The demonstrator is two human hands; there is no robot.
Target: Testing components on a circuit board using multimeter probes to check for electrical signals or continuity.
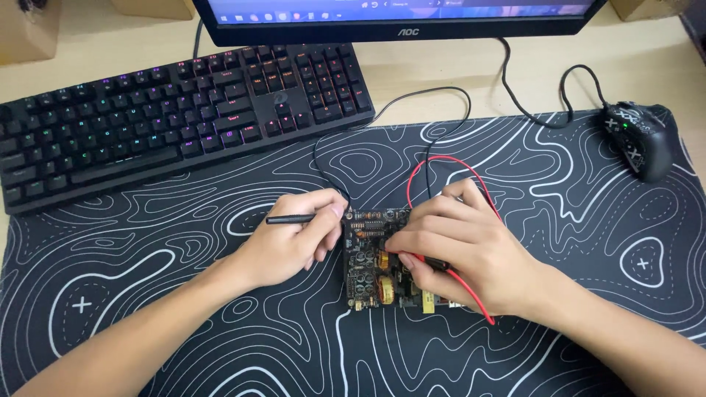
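head | left hand (283, 246) clamps black probe (290, 218) | right hand (460, 250) clamps red probe (434, 262) | circuit board (371, 268) mid-mat

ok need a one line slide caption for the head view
Left hand holds a black probe and right hand a red probe on a circuit board lying on a patterned desk mat.

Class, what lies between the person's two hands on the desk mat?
In the head view, a circuit board lies between left hand and right hand.
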